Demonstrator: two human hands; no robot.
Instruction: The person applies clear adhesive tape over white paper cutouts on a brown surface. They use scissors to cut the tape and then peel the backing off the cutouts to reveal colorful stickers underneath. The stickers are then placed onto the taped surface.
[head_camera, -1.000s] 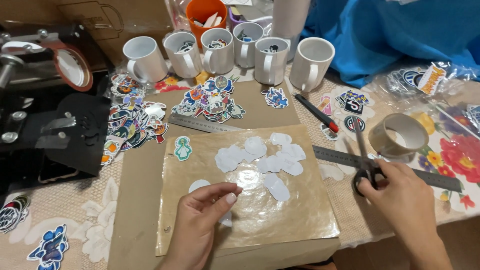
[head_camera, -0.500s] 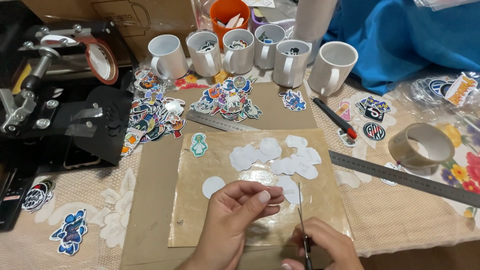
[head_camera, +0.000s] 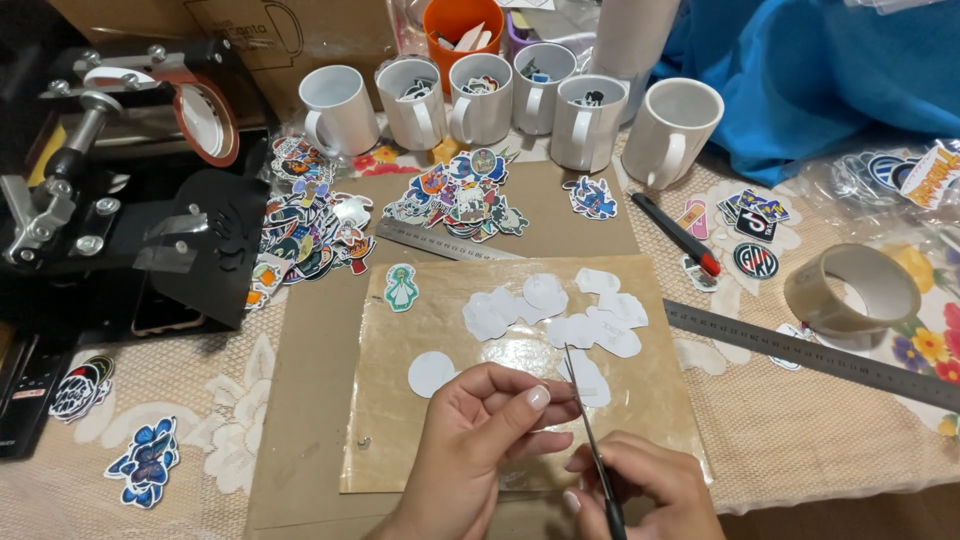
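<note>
My left hand (head_camera: 480, 440) hovers over the near half of a glossy brown board (head_camera: 400, 440), thumb and fingers pinched together; I cannot see what, if anything, is in the pinch. My right hand (head_camera: 650, 490) sits at the bottom edge, gripping scissors (head_camera: 585, 420) whose thin blades point away from me and pass right by the left fingertips. Several white paper cutouts (head_camera: 560, 315) lie in a cluster on the board beyond the hands. A single round white cutout (head_camera: 430, 373) lies just left of my left hand.
Several white mugs (head_camera: 480, 100) stand along the back. A black mug press (head_camera: 110, 200) fills the left. Heaps of colourful stickers (head_camera: 460, 195) lie behind the board. On the right lie a steel ruler (head_camera: 810, 355), a tape roll (head_camera: 850, 290) and a red-tipped pen (head_camera: 675, 232).
My right hand took the scissors from beside the ruler on the right and brought them to the front centre. My left hand lifted off the board and pinched its fingers at the blades.
</note>
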